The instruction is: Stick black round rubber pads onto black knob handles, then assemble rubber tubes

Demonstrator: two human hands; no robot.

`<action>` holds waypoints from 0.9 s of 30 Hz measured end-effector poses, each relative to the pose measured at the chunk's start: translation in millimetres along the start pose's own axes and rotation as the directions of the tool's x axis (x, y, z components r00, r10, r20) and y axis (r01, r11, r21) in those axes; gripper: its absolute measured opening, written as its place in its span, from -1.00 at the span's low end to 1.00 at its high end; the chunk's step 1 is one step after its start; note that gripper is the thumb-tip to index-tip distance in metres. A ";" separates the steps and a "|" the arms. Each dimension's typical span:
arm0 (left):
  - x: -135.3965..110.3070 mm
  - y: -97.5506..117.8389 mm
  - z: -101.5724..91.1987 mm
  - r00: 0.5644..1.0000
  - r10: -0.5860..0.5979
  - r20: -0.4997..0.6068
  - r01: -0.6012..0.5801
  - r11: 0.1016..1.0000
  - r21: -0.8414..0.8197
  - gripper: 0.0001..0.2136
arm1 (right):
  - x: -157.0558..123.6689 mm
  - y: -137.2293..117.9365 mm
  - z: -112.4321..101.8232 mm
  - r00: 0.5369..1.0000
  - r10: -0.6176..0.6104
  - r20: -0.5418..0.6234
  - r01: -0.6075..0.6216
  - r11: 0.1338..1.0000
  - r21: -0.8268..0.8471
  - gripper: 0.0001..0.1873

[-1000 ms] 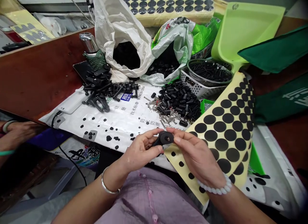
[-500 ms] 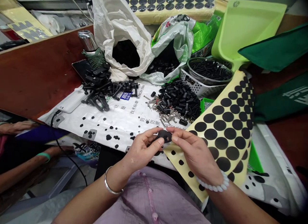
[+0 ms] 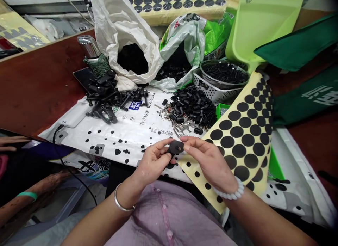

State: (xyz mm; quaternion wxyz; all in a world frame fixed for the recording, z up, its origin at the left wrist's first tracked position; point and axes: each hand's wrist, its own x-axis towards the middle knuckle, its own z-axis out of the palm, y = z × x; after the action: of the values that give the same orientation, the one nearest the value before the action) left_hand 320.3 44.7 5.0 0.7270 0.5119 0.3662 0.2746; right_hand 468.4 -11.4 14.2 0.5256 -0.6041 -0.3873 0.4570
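A small black plastic part with a round, flat head [image 3: 176,147] is held up over the table's near edge. My left hand [image 3: 155,159] grips it from the left between thumb and fingers, its body partly hidden behind them. My right hand [image 3: 208,159] pinches the right rim of the round head. Whether a separate sticker lies on the head cannot be made out. Right beside my right hand is a yellow sheet of round black pads [image 3: 239,151], with some spots bare of pads.
Behind my hands lies a pile of black caps and metal strips [image 3: 194,110]. Black jointed parts [image 3: 105,98] are heaped at left. Behind stand a white sack [image 3: 155,38], a white basket [image 3: 211,91] and a green dustpan [image 3: 264,27]. Another person's arm [image 3: 39,189] is at far left.
The round head has tilted so that its flat face shows more toward me. Both hands keep their hold. The whole view has shifted slightly.
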 end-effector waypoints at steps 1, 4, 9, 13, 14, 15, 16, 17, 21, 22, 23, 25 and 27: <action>0.0 -0.2 -0.1 1.000 -0.003 0.000 0.003 1.000 -0.004 -0.58 | 0.2 -0.8 0.3 1.000 0.003 -0.003 -0.003 1.000 0.001 -0.81; -0.1 -1.5 -0.3 1.000 0.000 0.016 0.000 1.000 0.020 -0.56 | 1.7 -0.7 0.4 1.000 0.003 -0.015 -0.003 1.000 -0.007 -0.81; 0.2 -7.8 -0.5 0.999 0.009 0.035 -0.011 0.998 0.065 -0.55 | -6.4 2.1 1.7 0.990 -0.137 -0.035 0.130 0.977 -0.169 -0.83; 2.9 -14.3 -2.9 0.999 0.053 -0.014 -0.052 0.998 0.045 -0.54 | -28.6 -8.2 4.7 0.898 -0.440 -0.014 0.401 0.831 -0.386 -0.93; 3.5 -14.6 -3.4 0.998 0.054 -0.013 -0.053 0.998 0.027 -0.53 | -32.1 -11.7 4.5 0.884 -0.468 -0.002 0.430 0.814 -0.390 -0.93; 3.8 -14.1 -3.8 0.999 0.048 -0.006 -0.048 0.999 0.015 -0.53 | -33.5 -14.7 3.6 0.887 -0.462 -0.001 0.429 0.825 -0.368 -0.93; 3.8 -13.0 -3.8 0.999 0.038 0.007 -0.038 0.999 0.011 -0.53 | -32.6 -16.8 2.1 0.908 -0.419 -0.011 0.393 0.860 -0.326 -0.92; 3.4 -11.4 -3.6 0.999 0.028 0.019 -0.028 0.999 0.018 -0.55 | -29.7 -17.8 0.1 0.939 -0.344 -0.018 0.327 0.907 -0.266 -0.91; -0.4 -4.6 -1.7 0.998 0.011 0.067 -0.014 0.999 0.052 -0.58 | -11.2 -11.5 -8.5 0.999 -0.032 0.041 0.032 0.999 0.001 -0.84; -1.4 -3.7 -1.5 0.997 0.013 0.074 -0.016 0.999 0.046 -0.58 | -7.9 -9.0 -9.6 0.998 0.002 0.061 -0.004 0.999 0.038 -0.84; -2.4 -3.4 -1.5 0.997 0.014 0.079 -0.017 0.999 0.041 -0.58 | -5.8 -6.7 -10.1 0.997 0.019 0.073 -0.024 0.998 0.062 -0.84; -3.7 -3.7 -1.9 0.996 0.013 0.085 -0.017 0.999 0.040 -0.58 | -4.1 -3.4 -9.7 0.996 0.038 0.080 -0.044 0.996 0.080 -0.84; -4.4 -4.6 -2.4 0.996 0.012 0.094 -0.016 0.999 0.043 -0.57 | -4.3 -2.1 -8.6 0.996 0.045 0.079 -0.051 0.995 0.083 -0.85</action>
State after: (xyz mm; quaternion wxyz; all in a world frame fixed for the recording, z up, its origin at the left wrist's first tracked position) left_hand 315.9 41.1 1.2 0.7302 0.5423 0.3341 0.2474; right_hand 475.4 -17.6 17.1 0.5242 -0.5725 -0.3729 0.5084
